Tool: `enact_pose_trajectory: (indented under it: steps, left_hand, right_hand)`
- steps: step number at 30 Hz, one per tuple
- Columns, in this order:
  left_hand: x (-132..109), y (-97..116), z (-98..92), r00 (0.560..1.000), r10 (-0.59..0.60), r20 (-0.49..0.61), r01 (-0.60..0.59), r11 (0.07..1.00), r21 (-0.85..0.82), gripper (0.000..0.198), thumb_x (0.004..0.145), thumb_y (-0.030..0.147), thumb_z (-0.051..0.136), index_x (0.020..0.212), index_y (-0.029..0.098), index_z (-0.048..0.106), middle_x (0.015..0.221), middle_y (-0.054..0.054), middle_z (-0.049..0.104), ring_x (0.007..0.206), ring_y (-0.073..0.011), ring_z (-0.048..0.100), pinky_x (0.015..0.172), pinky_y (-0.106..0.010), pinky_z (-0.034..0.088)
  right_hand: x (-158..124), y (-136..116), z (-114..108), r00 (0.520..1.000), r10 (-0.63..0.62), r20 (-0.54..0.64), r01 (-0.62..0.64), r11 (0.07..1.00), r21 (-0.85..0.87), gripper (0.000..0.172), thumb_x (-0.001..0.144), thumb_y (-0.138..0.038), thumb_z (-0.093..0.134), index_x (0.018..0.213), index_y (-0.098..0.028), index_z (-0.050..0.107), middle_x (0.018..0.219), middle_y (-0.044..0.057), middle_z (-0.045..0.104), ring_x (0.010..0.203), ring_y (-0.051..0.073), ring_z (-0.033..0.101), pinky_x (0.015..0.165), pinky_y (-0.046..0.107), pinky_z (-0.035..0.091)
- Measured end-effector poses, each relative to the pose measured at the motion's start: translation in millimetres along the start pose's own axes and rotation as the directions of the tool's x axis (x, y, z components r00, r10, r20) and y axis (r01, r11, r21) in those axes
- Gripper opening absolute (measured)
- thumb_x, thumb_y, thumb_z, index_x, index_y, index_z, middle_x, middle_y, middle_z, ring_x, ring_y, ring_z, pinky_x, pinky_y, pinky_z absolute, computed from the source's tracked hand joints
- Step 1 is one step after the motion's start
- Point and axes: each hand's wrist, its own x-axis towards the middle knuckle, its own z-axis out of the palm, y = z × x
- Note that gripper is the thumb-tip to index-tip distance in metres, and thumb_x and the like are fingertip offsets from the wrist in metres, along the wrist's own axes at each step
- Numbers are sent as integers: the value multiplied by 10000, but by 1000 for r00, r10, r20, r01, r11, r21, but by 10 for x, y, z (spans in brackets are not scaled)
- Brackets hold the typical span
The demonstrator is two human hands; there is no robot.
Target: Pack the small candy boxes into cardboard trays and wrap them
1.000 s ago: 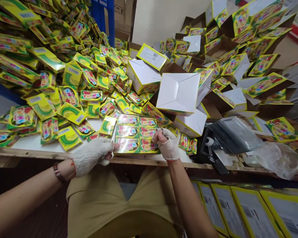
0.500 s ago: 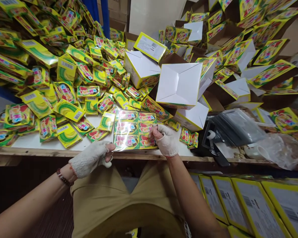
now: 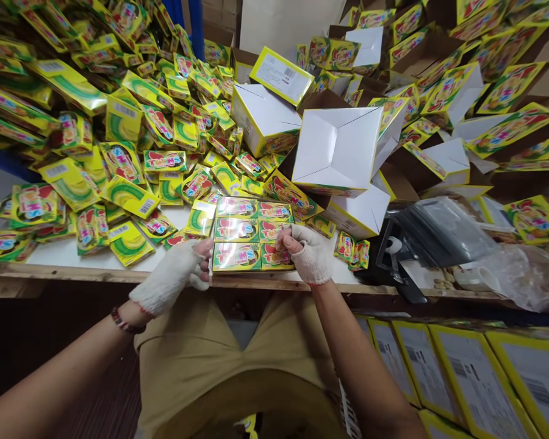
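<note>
Six-pack block (image 3: 236,227) (two columns, three rows, faces up) lies flat on the tabletop near its wooden front edge (image 3: 86,275), between the person's hands. Left hand (image 3: 176,271), in a fingerless glove, is just beside the block's near-left corner, fingers loosely curled. Can't tell whether it touches. Right hand (image 3: 310,255) sits over the block's right column, thumb and forefinger drawn together; can't tell if they pinch anything (clear film wouldn't show here).

Risks, as judged:
- Block slides off toward the lap. Cause: a pull from the right hand without the left bracing; very little table in front of it.
- Rows shift out of line. Cause: uneven push on one column, if nothing binds the packs (the gloss hints at film, not certain).
- Stray pack gets dragged along. Cause: loose pack (image 3: 200,218) lies right against the block's left side, close to the left fingers.
- Slump from the left. Cause: loose pile (image 3: 132,158) leans down toward the work spot; a bump could send packs in.
- Carton topples. Cause: white-bottomed carton (image 3: 333,146) rests tilted on others behind the block; a knock from the right hand could tip it.
</note>
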Motion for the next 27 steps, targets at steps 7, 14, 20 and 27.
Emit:
enact_pose_trajectory:
  steps: [7, 14, 20, 27]
  left_hand:
    - [-74, -50, -26, 997, 24, 78, -41, 972, 230, 410, 659, 514, 713, 503, 187, 520, 438, -35, 526, 400, -129, 474, 400, -248, 395]
    - [-64, -199, -35, 993, 10, 116, -24, 992, 121, 418, 693, 513, 710, 506, 192, 517, 417, -19, 503, 416, -126, 465, 433, -248, 381]
    - [-25, -218, -85, 988, 29, 150, -38, 998, 57, 431, 763, 537, 681, 569, 173, 552, 501, -14, 548, 470, -115, 489, 472, -240, 400]
    - [-121, -253, 10, 997, 25, 71, -26, 1000, 16, 433, 707, 518, 744, 584, 178, 506, 481, 34, 474, 441, -88, 416, 426, -223, 327]
  right_hand:
    - [2, -46, 44, 999, 15, 29, -16, 999, 30, 365, 824, -554, 680, 716, -206, 657, 678, 15, 612, 625, 143, 516, 567, 269, 420]
    - [62, -117, 178, 987, -23, 157, 13, 998, 65, 347, 856, -528, 656, 729, -206, 659, 694, 22, 611, 660, 152, 546, 606, 283, 443]
    - [87, -127, 292, 980, -25, 198, 19, 999, 34, 364, 873, -532, 626, 737, -195, 655, 713, 13, 635, 668, 140, 564, 642, 270, 460]
    - [77, -135, 390, 968, -7, 252, -16, 996, 89, 366, 865, -529, 641, 767, -177, 656, 733, 13, 625, 697, 133, 586, 662, 262, 479]
